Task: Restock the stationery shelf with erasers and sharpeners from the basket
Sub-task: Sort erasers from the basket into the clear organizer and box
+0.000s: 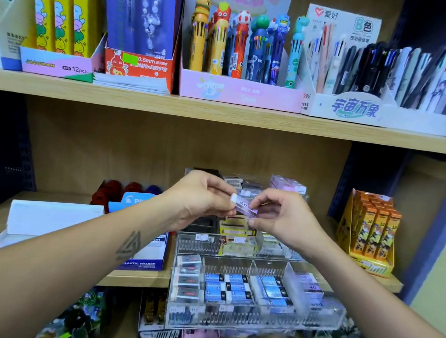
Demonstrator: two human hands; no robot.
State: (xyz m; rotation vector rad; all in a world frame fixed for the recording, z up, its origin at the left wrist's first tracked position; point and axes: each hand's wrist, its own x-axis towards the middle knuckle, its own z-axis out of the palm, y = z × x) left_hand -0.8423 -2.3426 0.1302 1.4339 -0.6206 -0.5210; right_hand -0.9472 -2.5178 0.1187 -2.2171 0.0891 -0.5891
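Both hands pinch one small lilac-sleeved rectangular eraser (244,206) between them: left hand (198,199) on its white end, right hand (285,220) on the sleeved end, fingers closed on it, apparently to orient it before placing. Wooden shelf board (136,280) carries the stock. Tiered clear acrylic display rack (250,310) sits at five o'clock from the eraser, its front compartments holding blue-wrapped erasers (236,289), so the piece likely belongs there. White-and-blue cardboard eraser box (146,256) stands at seven o'clock. Orange pencil-lead display box (369,233) stands at three o'clock. No basket is in view.
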